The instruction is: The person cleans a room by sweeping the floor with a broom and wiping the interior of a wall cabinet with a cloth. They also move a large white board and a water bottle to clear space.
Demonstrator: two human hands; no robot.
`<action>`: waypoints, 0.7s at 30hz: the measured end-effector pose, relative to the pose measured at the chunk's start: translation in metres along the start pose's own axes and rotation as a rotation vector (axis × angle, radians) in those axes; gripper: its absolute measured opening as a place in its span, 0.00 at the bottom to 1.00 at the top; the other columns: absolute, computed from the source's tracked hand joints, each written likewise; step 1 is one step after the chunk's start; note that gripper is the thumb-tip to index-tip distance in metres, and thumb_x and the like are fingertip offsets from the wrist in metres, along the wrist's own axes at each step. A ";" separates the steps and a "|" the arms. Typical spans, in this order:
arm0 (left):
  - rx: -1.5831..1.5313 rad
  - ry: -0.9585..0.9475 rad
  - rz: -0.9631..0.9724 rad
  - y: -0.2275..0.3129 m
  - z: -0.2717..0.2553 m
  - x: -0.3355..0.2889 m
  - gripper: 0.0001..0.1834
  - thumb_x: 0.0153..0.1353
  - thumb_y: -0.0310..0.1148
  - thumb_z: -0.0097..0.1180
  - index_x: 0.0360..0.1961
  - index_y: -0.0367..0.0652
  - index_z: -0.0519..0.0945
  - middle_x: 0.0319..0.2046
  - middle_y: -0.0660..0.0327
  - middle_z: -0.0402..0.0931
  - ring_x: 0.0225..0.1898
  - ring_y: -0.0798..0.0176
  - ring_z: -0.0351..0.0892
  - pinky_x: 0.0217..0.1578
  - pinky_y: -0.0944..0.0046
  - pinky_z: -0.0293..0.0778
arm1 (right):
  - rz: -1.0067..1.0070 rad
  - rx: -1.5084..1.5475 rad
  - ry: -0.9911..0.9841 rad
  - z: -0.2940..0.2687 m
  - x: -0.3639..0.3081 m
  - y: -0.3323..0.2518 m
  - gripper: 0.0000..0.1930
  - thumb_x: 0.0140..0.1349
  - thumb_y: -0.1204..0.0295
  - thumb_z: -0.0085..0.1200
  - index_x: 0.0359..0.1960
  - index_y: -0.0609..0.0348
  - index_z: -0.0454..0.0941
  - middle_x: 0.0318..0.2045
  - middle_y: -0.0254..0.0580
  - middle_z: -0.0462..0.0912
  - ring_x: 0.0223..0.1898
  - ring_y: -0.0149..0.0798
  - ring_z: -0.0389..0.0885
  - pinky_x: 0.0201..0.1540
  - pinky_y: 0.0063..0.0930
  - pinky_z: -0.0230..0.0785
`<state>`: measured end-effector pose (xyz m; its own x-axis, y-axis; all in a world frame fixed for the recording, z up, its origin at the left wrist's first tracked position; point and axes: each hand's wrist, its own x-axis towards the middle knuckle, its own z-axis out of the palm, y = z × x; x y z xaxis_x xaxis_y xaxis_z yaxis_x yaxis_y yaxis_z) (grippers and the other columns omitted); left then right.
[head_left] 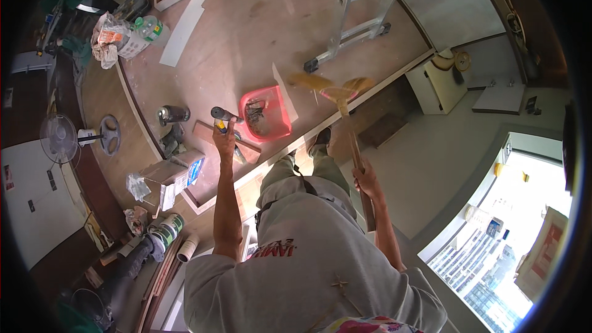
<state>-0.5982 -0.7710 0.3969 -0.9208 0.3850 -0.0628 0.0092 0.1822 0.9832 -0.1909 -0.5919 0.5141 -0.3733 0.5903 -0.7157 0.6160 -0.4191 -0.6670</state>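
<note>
My left hand (224, 139) is closed around a black-and-yellow tool (226, 115) that looks like a cordless drill, its round black end pointing left. Just right of it a red dustpan (282, 111) lies on the floor, with dark debris inside. My right hand (366, 179) grips the long handle of a broom (353, 139). The broom's yellowish bristle head is raised ahead of me and smeared by motion. Below the left hand's tool, a brown wooden board (246, 151) lies on the floor, partly covered by my hand and other small tools.
An aluminium ladder (361, 28) stands ahead. To the left are a dark canister (173, 115), a cardboard box (165, 176), a fan (60, 138) and a bag with a plastic bottle (148, 28). A raised floor edge (394, 80) runs across before my feet. A bright window (493, 253) is at right.
</note>
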 end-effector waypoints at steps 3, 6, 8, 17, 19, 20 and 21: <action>0.028 0.071 0.011 -0.001 0.000 -0.004 0.14 0.57 0.35 0.62 0.40 0.40 0.75 0.24 0.71 0.72 0.23 0.78 0.65 0.23 0.74 0.64 | -0.109 -0.208 0.134 0.010 0.045 -0.002 0.28 0.60 0.72 0.46 0.63 0.55 0.55 0.19 0.34 0.69 0.14 0.27 0.68 0.14 0.22 0.62; 0.016 0.100 0.038 0.026 0.015 -0.007 0.12 0.58 0.34 0.61 0.38 0.40 0.74 0.25 0.71 0.72 0.23 0.77 0.66 0.24 0.74 0.64 | -0.100 -0.408 0.138 0.022 0.073 0.005 0.28 0.60 0.71 0.47 0.63 0.54 0.56 0.19 0.33 0.69 0.14 0.27 0.68 0.14 0.22 0.61; -0.027 0.087 -0.027 0.042 0.020 -0.007 0.11 0.58 0.34 0.61 0.37 0.40 0.74 0.26 0.71 0.72 0.24 0.77 0.66 0.25 0.74 0.65 | -0.045 -0.317 -0.008 0.026 0.075 -0.002 0.28 0.60 0.71 0.48 0.63 0.54 0.56 0.20 0.34 0.69 0.14 0.26 0.68 0.13 0.21 0.61; -0.188 0.123 0.087 -0.008 -0.008 -0.016 0.17 0.57 0.27 0.61 0.48 0.40 0.74 0.34 0.69 0.74 0.27 0.79 0.67 0.25 0.77 0.63 | 0.071 -0.130 0.026 -0.032 -0.018 -0.021 0.29 0.59 0.73 0.48 0.63 0.54 0.56 0.24 0.41 0.74 0.17 0.34 0.74 0.17 0.29 0.68; -0.193 0.075 0.016 -0.012 -0.012 -0.016 0.17 0.57 0.27 0.61 0.48 0.39 0.74 0.35 0.69 0.74 0.28 0.79 0.67 0.25 0.78 0.62 | -0.112 -0.603 0.257 -0.045 -0.002 -0.016 0.29 0.58 0.73 0.47 0.63 0.55 0.56 0.29 0.50 0.77 0.24 0.46 0.78 0.25 0.39 0.71; -0.195 0.050 -0.017 -0.013 -0.013 -0.016 0.17 0.57 0.27 0.61 0.48 0.39 0.74 0.36 0.69 0.74 0.28 0.80 0.66 0.25 0.78 0.62 | -0.206 -0.839 0.370 -0.050 0.004 -0.014 0.28 0.58 0.73 0.46 0.62 0.55 0.56 0.31 0.55 0.78 0.28 0.52 0.81 0.29 0.44 0.73; -0.185 0.068 -0.019 -0.010 -0.011 -0.015 0.18 0.57 0.27 0.61 0.49 0.39 0.74 0.35 0.70 0.73 0.28 0.80 0.65 0.25 0.78 0.61 | -0.145 -0.929 0.376 -0.049 0.009 -0.020 0.29 0.57 0.73 0.46 0.62 0.55 0.56 0.32 0.58 0.78 0.31 0.55 0.80 0.33 0.46 0.72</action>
<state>-0.5890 -0.7883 0.3898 -0.9445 0.3195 -0.0759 -0.0745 0.0165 0.9971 -0.1728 -0.5443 0.5307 -0.3436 0.8391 -0.4217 0.9377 0.2823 -0.2023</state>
